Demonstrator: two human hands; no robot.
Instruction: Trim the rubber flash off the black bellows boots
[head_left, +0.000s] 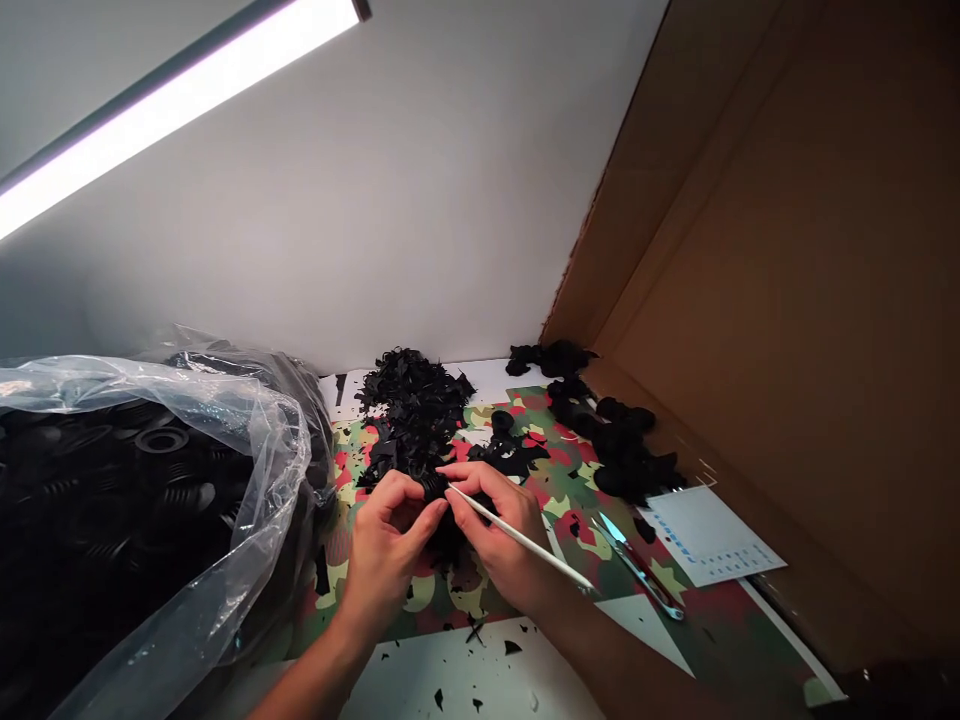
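Note:
My left hand (388,530) is closed, thumb and fingers pinching a small black ribbed rubber part (433,485). In my right hand (499,525) is a slim white pen-like tool (525,541), gripped near its front end. Its long shaft slants down to the right, and its tip is at the ribbed part, hidden by my fingers. Just beyond my hands rises a heap of thin black scraps (412,405). More scraps lie below and around my hands on the camouflage-patterned mat (540,590).
A clear plastic bag (277,440) full of black ribbed parts (161,440) stands at left. Several black parts (622,440) line the right side, by a cardboard wall (787,300). Tweezers (637,570) and a white card (716,535) lie at right. A lamp (187,100) shines above.

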